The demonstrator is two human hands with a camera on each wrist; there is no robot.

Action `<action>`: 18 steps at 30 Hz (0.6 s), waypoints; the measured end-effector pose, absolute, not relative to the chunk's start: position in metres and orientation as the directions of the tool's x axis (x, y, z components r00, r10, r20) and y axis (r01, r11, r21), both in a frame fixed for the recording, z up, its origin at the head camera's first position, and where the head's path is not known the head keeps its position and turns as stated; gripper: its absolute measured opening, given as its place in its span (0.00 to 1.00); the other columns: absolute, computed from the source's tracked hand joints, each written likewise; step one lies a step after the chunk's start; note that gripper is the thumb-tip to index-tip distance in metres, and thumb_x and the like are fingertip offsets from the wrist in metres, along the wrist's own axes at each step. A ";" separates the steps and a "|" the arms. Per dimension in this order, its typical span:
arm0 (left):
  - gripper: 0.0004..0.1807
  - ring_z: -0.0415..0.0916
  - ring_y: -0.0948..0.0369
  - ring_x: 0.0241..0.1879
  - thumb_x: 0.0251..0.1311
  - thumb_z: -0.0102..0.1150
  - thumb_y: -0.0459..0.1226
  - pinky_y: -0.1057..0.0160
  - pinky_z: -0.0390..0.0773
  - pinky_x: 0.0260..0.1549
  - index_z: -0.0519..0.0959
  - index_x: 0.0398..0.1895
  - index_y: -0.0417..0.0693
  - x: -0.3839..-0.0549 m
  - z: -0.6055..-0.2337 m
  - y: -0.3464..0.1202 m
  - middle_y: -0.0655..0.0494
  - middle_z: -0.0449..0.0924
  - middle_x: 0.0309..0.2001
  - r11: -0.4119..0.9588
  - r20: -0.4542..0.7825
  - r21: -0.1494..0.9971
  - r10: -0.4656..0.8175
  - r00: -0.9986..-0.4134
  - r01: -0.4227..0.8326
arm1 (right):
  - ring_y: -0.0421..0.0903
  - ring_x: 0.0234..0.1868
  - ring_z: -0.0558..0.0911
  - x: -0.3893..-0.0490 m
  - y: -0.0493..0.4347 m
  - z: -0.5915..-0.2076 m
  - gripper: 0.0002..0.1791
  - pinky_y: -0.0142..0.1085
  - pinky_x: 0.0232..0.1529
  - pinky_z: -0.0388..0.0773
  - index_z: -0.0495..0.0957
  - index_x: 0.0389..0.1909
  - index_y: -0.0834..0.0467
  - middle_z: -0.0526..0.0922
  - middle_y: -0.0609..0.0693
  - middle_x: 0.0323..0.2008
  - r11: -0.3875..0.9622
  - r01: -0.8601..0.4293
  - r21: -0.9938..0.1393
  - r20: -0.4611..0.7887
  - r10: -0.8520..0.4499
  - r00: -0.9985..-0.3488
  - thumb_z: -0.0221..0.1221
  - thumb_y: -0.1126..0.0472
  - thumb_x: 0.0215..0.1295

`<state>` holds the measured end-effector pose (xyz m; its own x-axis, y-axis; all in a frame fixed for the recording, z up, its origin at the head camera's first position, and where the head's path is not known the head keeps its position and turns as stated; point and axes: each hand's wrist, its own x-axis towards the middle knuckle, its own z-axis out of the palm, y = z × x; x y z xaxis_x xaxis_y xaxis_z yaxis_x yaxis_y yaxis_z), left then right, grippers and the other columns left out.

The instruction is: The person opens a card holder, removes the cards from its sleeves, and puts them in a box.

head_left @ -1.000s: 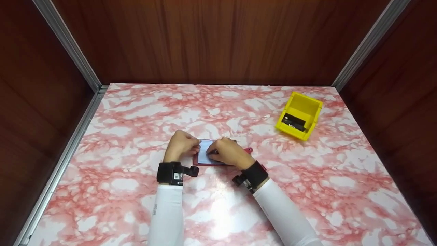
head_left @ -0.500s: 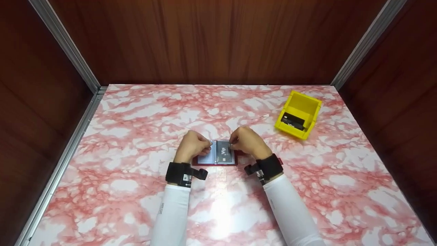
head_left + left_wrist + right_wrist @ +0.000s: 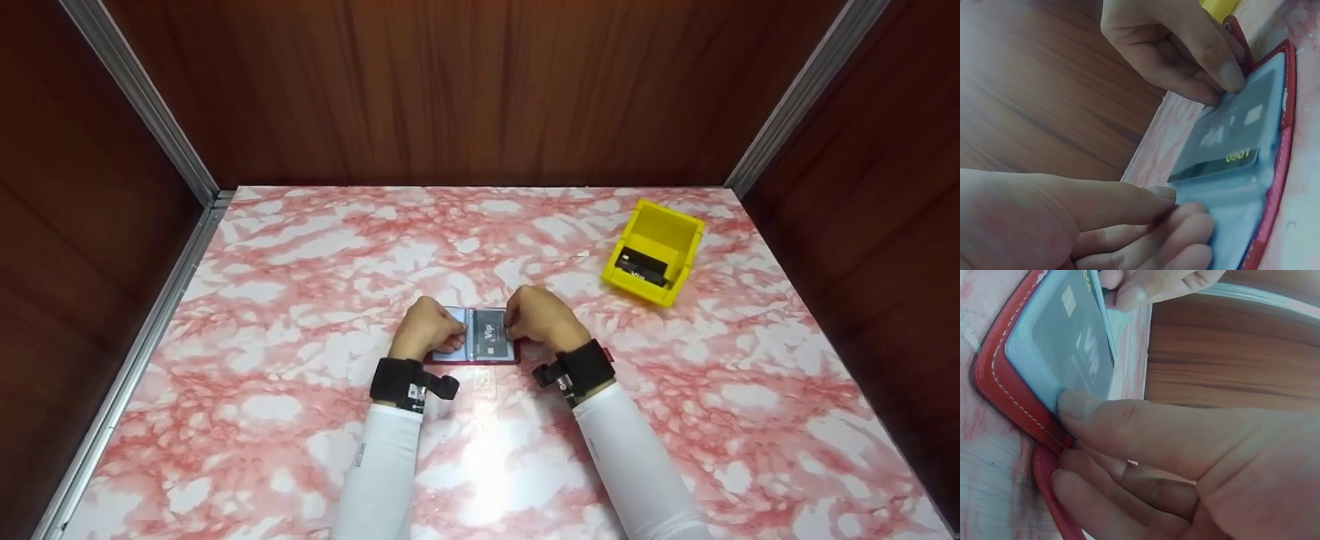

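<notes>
A red card holder (image 3: 517, 355) with clear plastic sleeves lies spread on the table. Inside its right-hand sleeve is a dark "Vip" card (image 3: 490, 339), with a gold chip and lettering. My right hand (image 3: 544, 319) pinches the outer edge of that sleeve, thumb (image 3: 1081, 405) on top and fingers below. Over the left sleeve (image 3: 1235, 216), beside the spine, is my left hand (image 3: 427, 328), its thumb against the curled index finger. I cannot tell whether plastic is between those fingertips. The holder's red strap (image 3: 1053, 489) shows beneath my right fingers.
At the back right stands a yellow bin (image 3: 679, 225) holding black "Vip" cards (image 3: 641, 266). Dark wooden panels (image 3: 450, 90) with metal corner posts close off the back and sides of the pink marbled table (image 3: 300, 247).
My right hand has moved from over the holder's middle to its right edge, uncovering the card. My left hand has shifted right toward the spine.
</notes>
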<state>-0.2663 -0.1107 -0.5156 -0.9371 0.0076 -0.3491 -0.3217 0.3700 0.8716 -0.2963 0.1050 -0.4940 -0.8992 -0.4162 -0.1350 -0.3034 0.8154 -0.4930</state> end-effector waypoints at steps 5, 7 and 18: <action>0.05 0.81 0.65 0.16 0.66 0.69 0.28 0.72 0.85 0.19 0.86 0.35 0.30 -0.267 -0.517 -0.111 0.55 0.83 0.18 0.357 -0.352 0.876 0.014 -0.936 -0.324 | 0.47 0.36 0.83 -0.296 0.106 -0.496 0.06 0.39 0.42 0.83 0.92 0.31 0.59 0.94 0.52 0.34 0.808 -0.307 -0.504 -0.124 -0.419 -0.900 0.78 0.68 0.53; 0.05 0.80 0.65 0.17 0.66 0.69 0.28 0.72 0.85 0.19 0.86 0.34 0.31 -0.267 -0.517 -0.111 0.55 0.83 0.18 0.354 -0.356 0.876 0.018 -0.934 -0.327 | 0.45 0.34 0.82 -0.296 0.107 -0.496 0.05 0.37 0.40 0.81 0.91 0.30 0.58 0.93 0.51 0.32 0.803 -0.306 -0.511 -0.119 -0.419 -0.900 0.78 0.68 0.53; 0.06 0.81 0.65 0.17 0.67 0.69 0.28 0.73 0.84 0.19 0.85 0.33 0.32 -0.267 -0.516 -0.111 0.55 0.83 0.18 0.342 -0.362 0.879 0.025 -0.932 -0.332 | 0.45 0.33 0.81 -0.296 0.103 -0.498 0.06 0.36 0.39 0.79 0.90 0.28 0.57 0.92 0.51 0.30 0.820 -0.282 -0.498 -0.132 -0.394 -0.910 0.80 0.65 0.54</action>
